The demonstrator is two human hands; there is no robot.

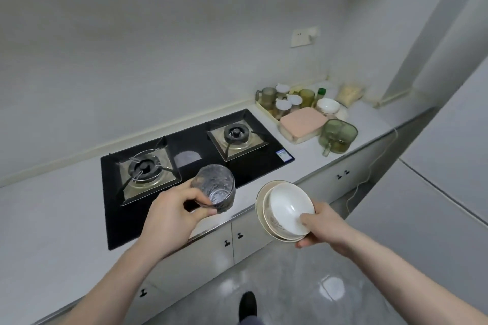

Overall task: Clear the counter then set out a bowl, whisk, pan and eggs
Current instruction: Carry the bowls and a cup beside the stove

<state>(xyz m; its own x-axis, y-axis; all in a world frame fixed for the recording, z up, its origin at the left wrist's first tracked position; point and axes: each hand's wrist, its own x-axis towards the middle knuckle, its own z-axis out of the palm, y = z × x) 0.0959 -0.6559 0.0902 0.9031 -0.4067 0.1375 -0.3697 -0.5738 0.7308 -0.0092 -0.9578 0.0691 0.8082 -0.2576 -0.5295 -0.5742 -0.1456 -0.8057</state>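
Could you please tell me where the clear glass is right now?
The left hand holds the glass, tilted, above the stove's front edge, left of the bowl.

Stove (184, 161) on counter (52, 219); right of it, perhaps jars (284, 103) in tray.

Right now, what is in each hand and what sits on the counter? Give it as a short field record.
left hand: grips clear glass, tilted
right hand: holds white bowl stacked on plate
stove: two burners, nothing on them
far counter: jars, pink lidded box, green cup, second bowl
whisk, pan, eggs: not visible
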